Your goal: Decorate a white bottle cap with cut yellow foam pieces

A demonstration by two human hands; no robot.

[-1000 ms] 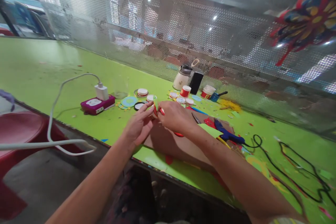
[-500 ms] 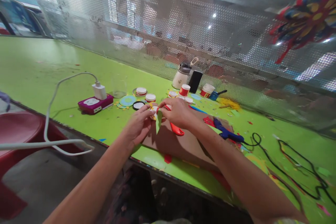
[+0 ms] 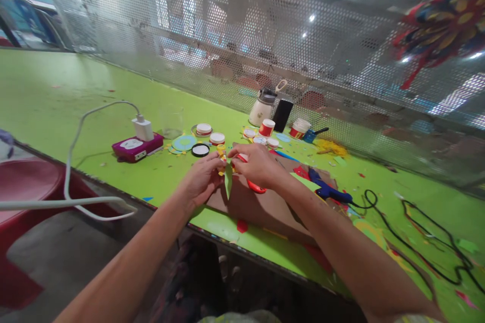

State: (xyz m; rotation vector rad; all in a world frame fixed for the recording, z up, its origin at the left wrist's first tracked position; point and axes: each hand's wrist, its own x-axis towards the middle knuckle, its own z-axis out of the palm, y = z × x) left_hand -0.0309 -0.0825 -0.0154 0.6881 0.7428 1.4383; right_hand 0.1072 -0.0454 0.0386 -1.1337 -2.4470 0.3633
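My left hand and my right hand meet over a brown cardboard sheet on the green table. Both pinch a small leaf-shaped green paper piece that hangs point-down between them. The right hand also holds red-handled scissors, whose handle sticks out beneath the palm. Small yellow bits show at my fingertips.
A magenta power strip with a white charger and cable lies at left. Paper discs, a black ring and small red-and-white tubs lie behind my hands. A blue glue gun with black cord lies at right. Perforated metal mesh backs the table.
The green paper piece went from upright between my fingers to hanging point-down. The red scissors handle now shows below my right hand. Both hands stayed over the cardboard.
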